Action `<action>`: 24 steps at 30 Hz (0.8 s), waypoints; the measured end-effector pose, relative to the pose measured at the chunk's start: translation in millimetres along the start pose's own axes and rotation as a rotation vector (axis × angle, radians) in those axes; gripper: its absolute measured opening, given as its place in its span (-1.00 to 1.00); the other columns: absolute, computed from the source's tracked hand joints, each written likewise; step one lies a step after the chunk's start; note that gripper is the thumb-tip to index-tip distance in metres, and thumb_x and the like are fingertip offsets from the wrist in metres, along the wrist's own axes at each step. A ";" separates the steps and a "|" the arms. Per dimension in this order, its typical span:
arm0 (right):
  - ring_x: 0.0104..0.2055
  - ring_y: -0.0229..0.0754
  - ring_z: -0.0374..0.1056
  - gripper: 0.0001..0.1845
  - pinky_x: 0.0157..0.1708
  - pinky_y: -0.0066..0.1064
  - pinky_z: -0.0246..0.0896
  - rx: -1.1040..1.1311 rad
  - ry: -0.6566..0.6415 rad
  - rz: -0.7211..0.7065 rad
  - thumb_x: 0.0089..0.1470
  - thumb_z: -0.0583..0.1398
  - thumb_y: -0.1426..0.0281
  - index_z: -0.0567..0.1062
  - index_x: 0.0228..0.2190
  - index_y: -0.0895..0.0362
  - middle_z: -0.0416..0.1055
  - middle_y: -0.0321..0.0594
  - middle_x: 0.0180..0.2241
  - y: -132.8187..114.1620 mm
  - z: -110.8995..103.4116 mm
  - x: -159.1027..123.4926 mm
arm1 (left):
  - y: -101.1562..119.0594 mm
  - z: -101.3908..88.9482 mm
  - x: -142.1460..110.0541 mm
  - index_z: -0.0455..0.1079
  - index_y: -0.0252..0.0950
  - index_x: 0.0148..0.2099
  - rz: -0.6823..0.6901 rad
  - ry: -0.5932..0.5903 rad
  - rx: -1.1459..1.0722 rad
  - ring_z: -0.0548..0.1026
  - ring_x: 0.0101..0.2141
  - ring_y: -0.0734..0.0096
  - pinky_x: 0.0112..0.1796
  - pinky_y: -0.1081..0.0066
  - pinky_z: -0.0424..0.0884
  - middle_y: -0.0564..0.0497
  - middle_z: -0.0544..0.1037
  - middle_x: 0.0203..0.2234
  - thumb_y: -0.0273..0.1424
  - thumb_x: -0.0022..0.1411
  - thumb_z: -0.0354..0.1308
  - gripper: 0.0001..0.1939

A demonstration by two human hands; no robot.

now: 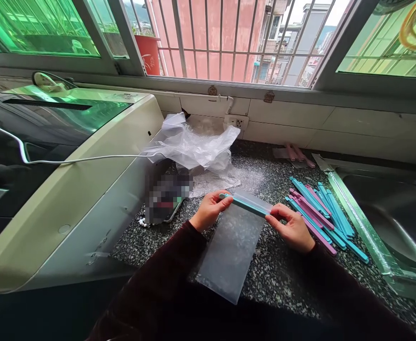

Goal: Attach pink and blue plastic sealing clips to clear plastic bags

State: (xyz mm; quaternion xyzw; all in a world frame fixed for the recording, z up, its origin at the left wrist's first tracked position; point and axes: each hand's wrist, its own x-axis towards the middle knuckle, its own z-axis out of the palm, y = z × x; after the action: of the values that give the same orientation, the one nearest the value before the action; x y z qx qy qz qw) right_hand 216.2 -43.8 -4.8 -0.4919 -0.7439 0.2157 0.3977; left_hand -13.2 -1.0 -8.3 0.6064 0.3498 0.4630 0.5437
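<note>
A blue bag sealing clip (248,207) lies across the upper part of a frosted clear plastic bag (231,251). Its left end is pinched between the thumb and fingers of my left hand (210,210). At the other end, my right hand (293,228) grips the clip and the bag's edge with thumb and fingers. The bag hangs toward me over the speckled counter, with a short strip of it showing beyond the clip. To the right of my right hand is a loose pile of blue and pink sealing clips (312,203).
A metal sink (389,213) borders the counter on the right. Crumpled clear plastic (201,147) and a blurred-out phone-like object (168,199) lie left of centre. A large cream appliance (122,137) with a white cable stands left. Pink clips (295,154) lie near the wall socket (237,123).
</note>
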 end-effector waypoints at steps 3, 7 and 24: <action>-0.51 -0.29 0.19 -0.67 -0.51 -0.45 0.17 0.032 -0.027 0.054 0.01 0.13 0.14 0.37 -0.56 0.14 0.24 -0.28 -0.55 -0.7 0.3 -0.7 | -1.3 0.5 -0.1 0.26 -0.34 -0.50 0.006 0.008 0.006 0.09 -0.60 0.58 -0.53 0.49 0.02 0.15 0.15 -0.68 -0.13 0.07 0.10 -0.64; -0.52 -0.29 0.15 -0.63 -0.52 -0.44 0.13 0.073 -0.032 0.099 0.00 0.13 0.10 0.36 -0.59 0.13 0.21 -0.30 -0.57 -2.8 -0.5 0.0 | -0.6 2.4 0.5 0.28 -0.35 -0.47 -0.011 0.010 -0.006 0.11 -0.61 0.58 -0.53 0.49 0.05 0.16 0.16 -0.69 -0.09 0.05 0.10 -0.62; -0.62 -0.37 0.01 -0.66 -0.63 -0.48 -0.07 0.249 0.405 0.215 -0.13 0.23 0.11 0.36 -0.57 0.13 0.15 -0.38 -0.63 20.8 -23.9 6.0 | 5.6 10.7 -1.2 0.44 -0.38 -0.49 -0.282 -0.529 0.219 0.34 -0.52 0.52 -0.42 0.51 0.20 0.05 0.48 -0.60 -0.24 0.04 0.15 -0.73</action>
State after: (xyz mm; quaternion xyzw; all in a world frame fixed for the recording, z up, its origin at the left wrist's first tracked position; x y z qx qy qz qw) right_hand 245.9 -31.3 -3.3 -0.5486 -0.5603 0.2438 0.5707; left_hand -3.9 -6.7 -2.8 0.7060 0.3247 0.1689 0.6064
